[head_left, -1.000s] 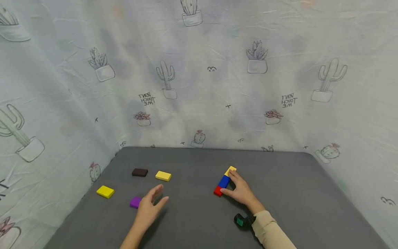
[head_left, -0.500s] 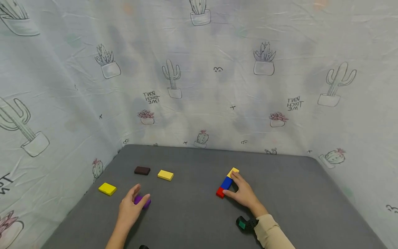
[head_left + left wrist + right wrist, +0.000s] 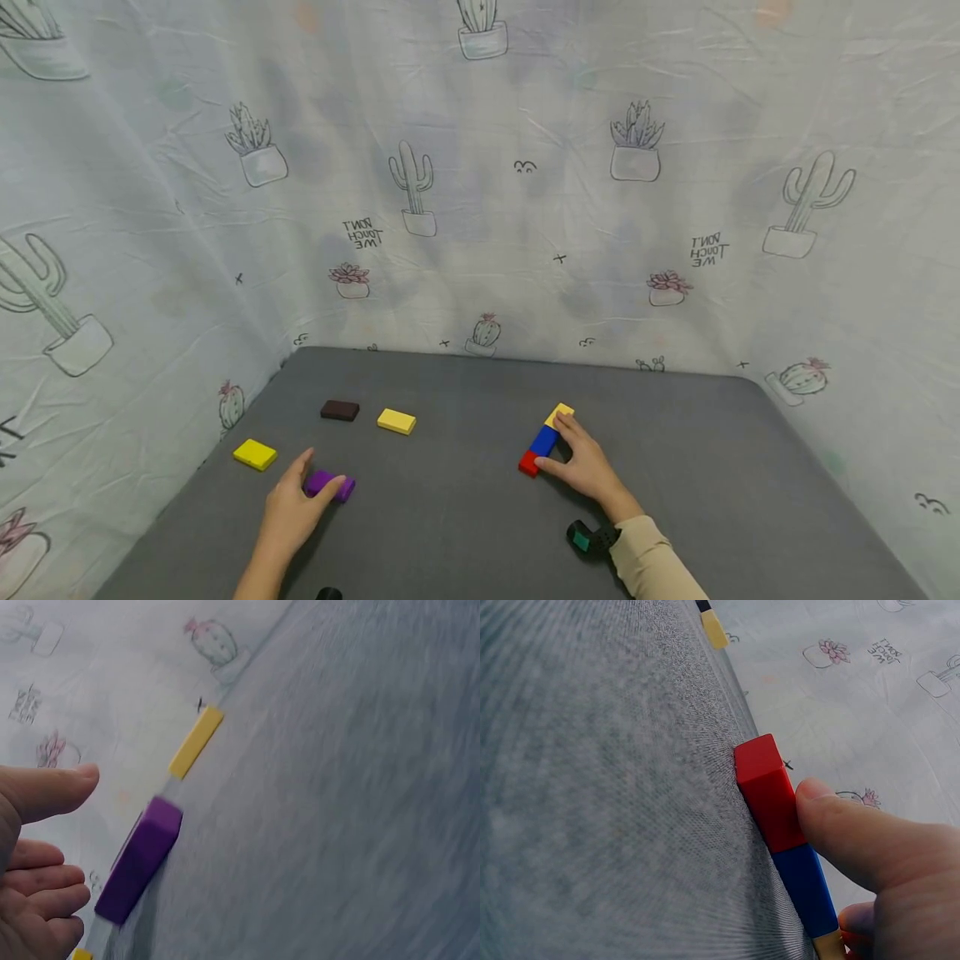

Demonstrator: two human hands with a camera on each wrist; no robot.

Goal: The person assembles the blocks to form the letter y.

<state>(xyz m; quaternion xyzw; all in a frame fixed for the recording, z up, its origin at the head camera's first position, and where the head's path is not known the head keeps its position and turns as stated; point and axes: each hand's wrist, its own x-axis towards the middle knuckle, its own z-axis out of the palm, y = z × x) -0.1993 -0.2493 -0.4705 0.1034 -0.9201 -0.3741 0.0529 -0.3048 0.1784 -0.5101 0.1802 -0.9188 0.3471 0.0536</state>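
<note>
My left hand [image 3: 288,510] pinches the purple block [image 3: 328,484] low on the grey counter [image 3: 465,517] while my right hand [image 3: 585,467] steadies the red-blue-yellow row [image 3: 544,439], so I judge carrying purple across comes next.

Brown block [image 3: 340,410], two yellow blocks [image 3: 396,421]

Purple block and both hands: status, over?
Left hand pinching purple block on grey mat. Right hand resting against red-blue-yellow row, thumb on red. Path between them unobstructed.
</note>
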